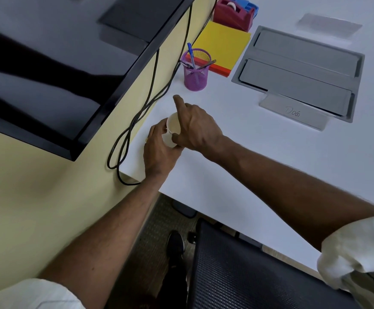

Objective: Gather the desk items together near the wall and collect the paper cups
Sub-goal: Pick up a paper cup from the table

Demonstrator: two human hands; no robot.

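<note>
**Q:** How were the hands engaged?

**A:** The left hand (159, 150) was curled round the lower wall of a paper cup (173, 128). The right hand (198, 128) was closed on the same cup from the opposite side, with the thumb pressed to the cup's wall and the index finger held straight and free. The cup was held tilted, its mouth turned upward toward the camera, over the desk (248, 163) near the edge that meets the wall (48, 197). Whether it touched the desk, or whether a second cup was nested inside it, could not be told.

**Q:** Which step was judged to be in hand?

**A:** The collecting of the cups. The gathering appeared largely done: a pen holder (196, 71), a yellow pad (222, 44) and a tape dispenser (232, 15) were ranged along the wall, beyond the hands. A black cable (137, 121) hung just beside the left hand. A recessed grey panel (299, 70) and a name card (292, 112) lay well apart to the right.

**Q:** What was called for next?

**A:** A steady two-sided hold would be needed while the cup was carried or stacked, so that its thin wall was not crushed. No further cup was seen on the desk.
</note>
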